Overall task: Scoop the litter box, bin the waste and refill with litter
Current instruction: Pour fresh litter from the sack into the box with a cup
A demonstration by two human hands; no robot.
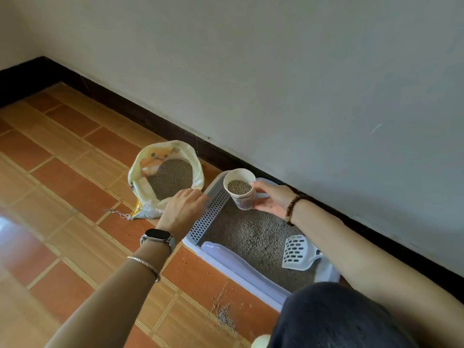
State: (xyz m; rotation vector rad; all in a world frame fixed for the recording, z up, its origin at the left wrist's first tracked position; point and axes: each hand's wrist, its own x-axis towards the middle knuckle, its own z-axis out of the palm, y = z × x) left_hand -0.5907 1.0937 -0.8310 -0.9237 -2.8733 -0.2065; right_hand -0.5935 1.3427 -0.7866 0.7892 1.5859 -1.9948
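Note:
A pale lilac litter box (226,259) sits on the floor against the wall, with grey litter spread inside. My right hand (272,198) holds a white paper cup (240,188), part full of litter, upright above the box's far end. My left hand (184,205) hovers between the box's grated left edge and an open yellow-white litter bag (165,177), fingers loosely apart and holding nothing. A white slotted scoop (297,252) lies in the box at its near right corner.
The orange tiled floor (62,184) stretches to the left. Spilled litter grains (226,315) lie on the floor in front of the box. A dark skirting board (175,133) runs along the white wall. My dark-clothed knee (336,317) is at the bottom right.

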